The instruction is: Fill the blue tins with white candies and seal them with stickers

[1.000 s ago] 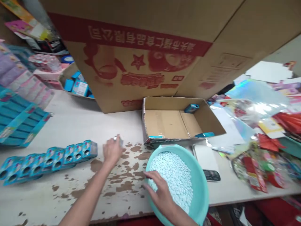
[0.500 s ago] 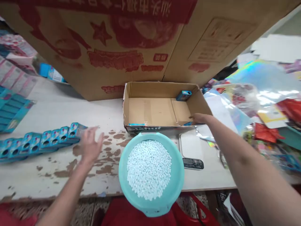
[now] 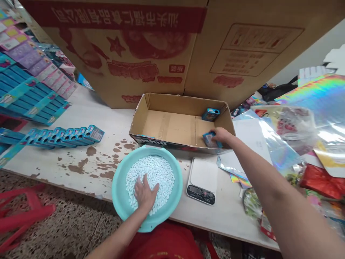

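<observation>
A turquoise basin (image 3: 118, 180) full of small white tablets (image 3: 156, 171) sits at the near table edge. My left hand (image 3: 145, 192) lies flat in the tablets, fingers spread and partly dug in. My right hand (image 3: 219, 136) reaches into the low open cardboard box (image 3: 167, 104) and grips a small blue box (image 3: 208, 139) at its near right corner. Another small blue box (image 3: 210, 114) stands at the far right corner of the cardboard box.
A white digital scale (image 3: 202, 180) lies right of the basin. A row of small blue boxes (image 3: 64, 136) lies on the left of the worn table (image 3: 81, 118). A huge cardboard carton (image 3: 161, 46) stands behind. Shiny packets (image 3: 296, 122) pile on the right. A red stool (image 3: 24, 212) stands below left.
My left hand moved from beside the row of blue boxes into the basin of tablets. My right hand closed on a small blue box at the cardboard box's corner.
</observation>
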Tool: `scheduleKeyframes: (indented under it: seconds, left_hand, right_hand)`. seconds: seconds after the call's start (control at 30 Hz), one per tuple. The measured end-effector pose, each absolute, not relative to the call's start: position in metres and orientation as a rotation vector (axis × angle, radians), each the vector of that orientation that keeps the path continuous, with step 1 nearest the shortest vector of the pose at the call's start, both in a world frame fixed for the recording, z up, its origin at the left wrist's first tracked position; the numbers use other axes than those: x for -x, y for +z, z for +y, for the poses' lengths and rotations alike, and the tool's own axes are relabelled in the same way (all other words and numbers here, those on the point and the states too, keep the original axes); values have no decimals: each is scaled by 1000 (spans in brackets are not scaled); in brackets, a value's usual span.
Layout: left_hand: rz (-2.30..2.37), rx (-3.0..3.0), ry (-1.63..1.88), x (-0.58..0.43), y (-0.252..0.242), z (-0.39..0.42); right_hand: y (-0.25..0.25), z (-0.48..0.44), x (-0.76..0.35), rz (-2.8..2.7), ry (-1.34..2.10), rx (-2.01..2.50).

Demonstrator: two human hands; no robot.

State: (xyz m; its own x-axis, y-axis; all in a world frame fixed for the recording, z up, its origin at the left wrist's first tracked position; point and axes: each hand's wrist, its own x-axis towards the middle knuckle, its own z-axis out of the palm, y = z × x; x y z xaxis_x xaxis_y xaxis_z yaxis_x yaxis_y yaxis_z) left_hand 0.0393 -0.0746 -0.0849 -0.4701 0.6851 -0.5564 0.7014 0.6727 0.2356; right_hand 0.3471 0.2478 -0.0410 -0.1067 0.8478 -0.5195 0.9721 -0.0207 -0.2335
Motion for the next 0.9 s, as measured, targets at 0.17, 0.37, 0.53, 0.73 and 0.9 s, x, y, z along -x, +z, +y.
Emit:
scheduleKeyframes:
  seconds: [0.17,0.37,0.53,0.73,0.9]
  left_hand:
    - [2046,-1579,88,-69,-95,-61]
    - [1726,-1955,114,-63,-104,-34]
    - [1425,-2016,58,-52,-92,-46]
    - [1529,-1030,421,-26,-83,-61]
    - [1555,-567,662,-12,-76,-48]
  right_hand:
    - [2,207,-353,2142,-1782,-2446]
    - [15,92,-313,1604,-2701,-2400]
    - [6,11,-259,1298,-2848,-2378]
    - [10,-46,-230,853,-2950,-2271]
    - [8,-62,-203,869,-2922,-2286]
